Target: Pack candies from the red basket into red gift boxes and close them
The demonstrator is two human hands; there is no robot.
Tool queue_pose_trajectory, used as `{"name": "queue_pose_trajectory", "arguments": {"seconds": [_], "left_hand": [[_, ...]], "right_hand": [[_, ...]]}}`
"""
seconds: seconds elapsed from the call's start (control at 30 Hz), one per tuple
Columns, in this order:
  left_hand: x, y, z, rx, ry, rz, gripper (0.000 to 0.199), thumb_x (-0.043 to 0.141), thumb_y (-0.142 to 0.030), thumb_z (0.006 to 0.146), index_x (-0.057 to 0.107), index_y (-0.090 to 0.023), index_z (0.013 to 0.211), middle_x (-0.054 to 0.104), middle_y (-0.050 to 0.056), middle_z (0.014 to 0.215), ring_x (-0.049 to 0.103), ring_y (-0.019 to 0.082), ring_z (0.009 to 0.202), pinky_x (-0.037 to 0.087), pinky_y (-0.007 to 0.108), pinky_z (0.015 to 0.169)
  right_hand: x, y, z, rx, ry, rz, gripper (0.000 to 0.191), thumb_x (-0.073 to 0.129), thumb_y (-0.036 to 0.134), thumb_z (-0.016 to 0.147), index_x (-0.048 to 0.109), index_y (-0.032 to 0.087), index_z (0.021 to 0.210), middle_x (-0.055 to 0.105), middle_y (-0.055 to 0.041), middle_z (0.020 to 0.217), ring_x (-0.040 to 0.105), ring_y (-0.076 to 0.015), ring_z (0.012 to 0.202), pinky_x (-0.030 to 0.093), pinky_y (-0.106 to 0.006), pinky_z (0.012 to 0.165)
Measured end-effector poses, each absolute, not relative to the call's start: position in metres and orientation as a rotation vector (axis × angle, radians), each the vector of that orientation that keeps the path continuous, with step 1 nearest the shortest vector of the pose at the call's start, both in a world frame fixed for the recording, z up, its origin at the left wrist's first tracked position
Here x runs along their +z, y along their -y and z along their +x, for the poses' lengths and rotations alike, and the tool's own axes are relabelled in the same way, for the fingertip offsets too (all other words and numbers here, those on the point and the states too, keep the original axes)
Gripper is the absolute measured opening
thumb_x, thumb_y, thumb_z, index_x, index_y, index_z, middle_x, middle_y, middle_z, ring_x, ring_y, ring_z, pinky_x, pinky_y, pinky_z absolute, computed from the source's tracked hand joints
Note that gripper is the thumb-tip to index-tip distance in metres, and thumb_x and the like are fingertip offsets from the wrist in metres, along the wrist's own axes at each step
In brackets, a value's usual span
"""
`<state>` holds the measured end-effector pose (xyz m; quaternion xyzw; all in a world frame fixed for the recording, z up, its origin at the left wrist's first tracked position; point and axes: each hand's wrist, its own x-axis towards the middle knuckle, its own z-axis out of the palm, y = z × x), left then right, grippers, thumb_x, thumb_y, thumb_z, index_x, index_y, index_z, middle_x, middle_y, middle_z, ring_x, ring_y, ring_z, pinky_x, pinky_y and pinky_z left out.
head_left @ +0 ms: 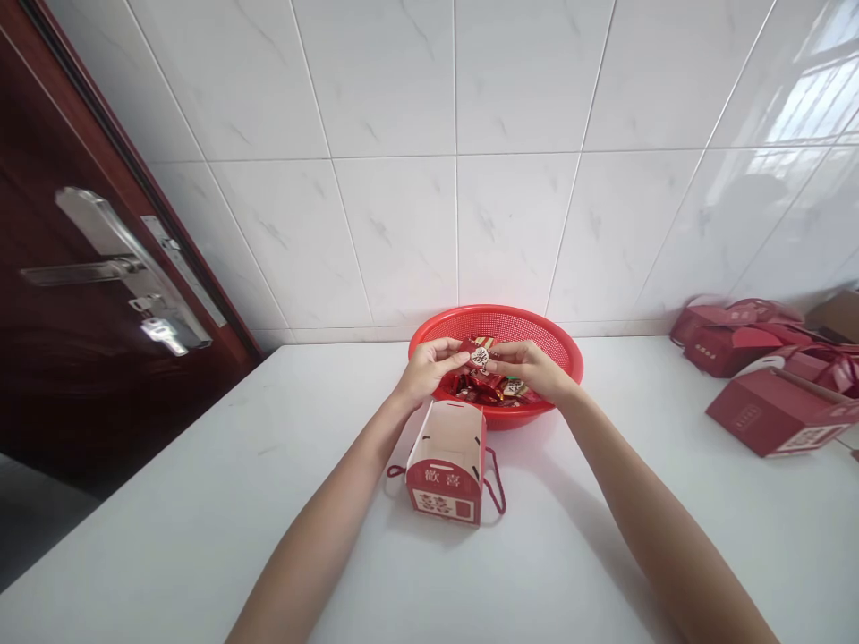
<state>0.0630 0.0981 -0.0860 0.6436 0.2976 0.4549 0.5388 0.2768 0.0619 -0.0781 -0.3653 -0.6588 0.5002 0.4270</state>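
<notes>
Over a red plastic basket [570, 353], my left hand [429, 365] and my right hand [533, 367] pinch a small red packet [479, 358] between them. The packet has a pale round label with a dark Chinese character. Below it in the basket lie several wrapped sweets [480, 389], mostly red and shiny. Just in front of the basket stands a red gift box [446, 487], its top open and its pale inside showing. Chinese characters mark its front, and dark red cord loops hang at both sides.
More red gift boxes [782, 407] sit in a cluster at the right of the white table [234, 501], some overlapping. A brown carton [836, 313] is behind them. White tiled wall [395, 233] rises at the back, and a dark door [60, 340] with keys is at left.
</notes>
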Motion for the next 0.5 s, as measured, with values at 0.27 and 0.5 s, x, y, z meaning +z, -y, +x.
{"name": "queue_pose_trajectory", "arguments": {"seconds": [0.27, 0.5], "left_hand": [[-0.08, -0.0907, 0.0662, 1.049, -0.68, 1.579, 0.044, 0.087, -0.054, 0.069, 0.074, -0.016, 0.087, 0.075, 0.003, 0.085, 0.07, 0.02, 0.083, 0.056, 0.033, 0.082], [-0.0802, -0.0897, 0.0675, 1.082, -0.674, 1.613, 0.047, 0.086, -0.058, 0.069, 0.075, -0.015, 0.084, 0.075, 0.005, 0.085, 0.069, 0.021, 0.083, 0.054, 0.033, 0.082]], "right_hand": [[-0.0785, -0.0622, 0.2758, 1.216, 1.685, -0.936, 0.036, 0.082, 0.05, 0.078, 0.08, 0.018, 0.096, 0.079, -0.0055, 0.088, 0.073, -0.0241, 0.089, 0.057, -0.036, 0.081], [-0.0739, -0.0578, 0.271, 1.197, 1.636, -0.934, 0.044, 0.08, 0.058, 0.078, 0.076, 0.019, 0.099, 0.078, -0.0046, 0.091, 0.074, -0.023, 0.09, 0.057, -0.036, 0.088]]}}
